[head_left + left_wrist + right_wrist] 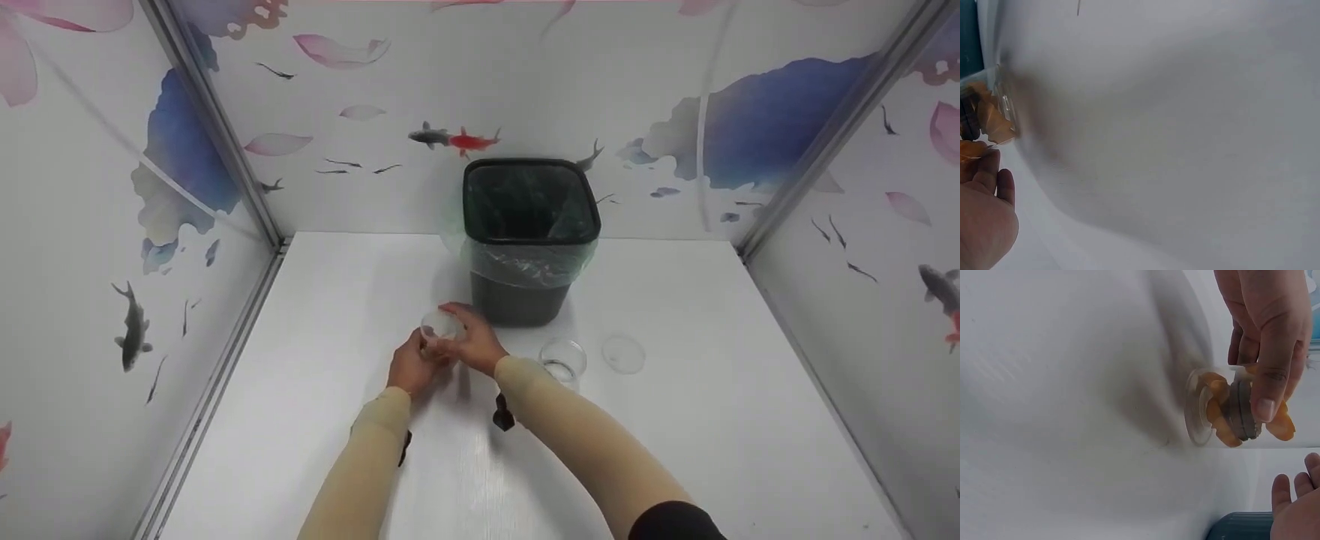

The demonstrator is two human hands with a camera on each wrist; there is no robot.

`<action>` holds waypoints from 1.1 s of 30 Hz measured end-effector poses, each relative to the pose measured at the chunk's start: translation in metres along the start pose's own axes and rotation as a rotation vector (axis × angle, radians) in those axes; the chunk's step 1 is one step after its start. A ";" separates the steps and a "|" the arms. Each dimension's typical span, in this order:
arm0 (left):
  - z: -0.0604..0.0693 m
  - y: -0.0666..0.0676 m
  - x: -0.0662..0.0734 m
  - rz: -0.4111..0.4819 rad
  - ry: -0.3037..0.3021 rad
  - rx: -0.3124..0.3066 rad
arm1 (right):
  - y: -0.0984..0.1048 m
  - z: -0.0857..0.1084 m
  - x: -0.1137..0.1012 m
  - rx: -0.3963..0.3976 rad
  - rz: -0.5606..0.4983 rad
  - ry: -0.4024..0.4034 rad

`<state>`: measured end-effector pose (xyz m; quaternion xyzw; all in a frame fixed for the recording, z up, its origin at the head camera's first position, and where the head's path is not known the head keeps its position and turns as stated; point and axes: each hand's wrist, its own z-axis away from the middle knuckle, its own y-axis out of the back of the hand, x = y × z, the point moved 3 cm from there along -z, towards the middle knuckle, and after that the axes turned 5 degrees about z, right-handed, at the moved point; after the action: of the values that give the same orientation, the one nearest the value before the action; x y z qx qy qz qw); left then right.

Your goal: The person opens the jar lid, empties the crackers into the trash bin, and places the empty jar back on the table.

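Note:
Both hands are at a clear cylindrical container (437, 322), held tilted above the white table left of the bin. Through its wall in the right wrist view, orange pieces (1220, 423) and a grey ridged disc (1242, 410) show. My right hand (478, 343) grips the container from the right, its thumb (1269, 385) along the wall. My left hand (414, 366) holds it from the lower left; in the left wrist view its curled outer fingers show beside the container (1008, 107), while the thumb is out of frame.
A dark bin (517, 296) lined with a translucent bag stands just beyond my hands, against the patterned back wall. Right of my right wrist, clear round containers (562, 356) sit on the table (330, 300), and a clear round disc (623, 354) lies beside them.

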<state>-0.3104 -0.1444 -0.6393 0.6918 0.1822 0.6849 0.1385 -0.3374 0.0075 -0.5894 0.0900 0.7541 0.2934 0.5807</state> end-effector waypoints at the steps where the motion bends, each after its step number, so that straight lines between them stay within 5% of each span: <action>1: 0.000 0.000 0.000 -0.003 -0.003 0.000 | 0.000 0.000 0.000 -0.010 -0.003 0.005; 13: 0.001 0.000 0.003 -0.043 0.014 -0.010 | -0.007 0.005 -0.002 -0.003 -0.012 -0.123; 22: 0.003 0.000 0.006 -0.041 0.031 -0.025 | 0.001 0.000 -0.002 -0.071 0.011 -0.049; 33: 0.001 -0.001 0.003 -0.018 0.076 -0.025 | -0.009 0.011 -0.001 0.091 0.001 -0.162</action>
<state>-0.3095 -0.1425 -0.6373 0.6619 0.1848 0.7116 0.1462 -0.3248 0.0031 -0.5951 0.1400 0.7171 0.2511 0.6349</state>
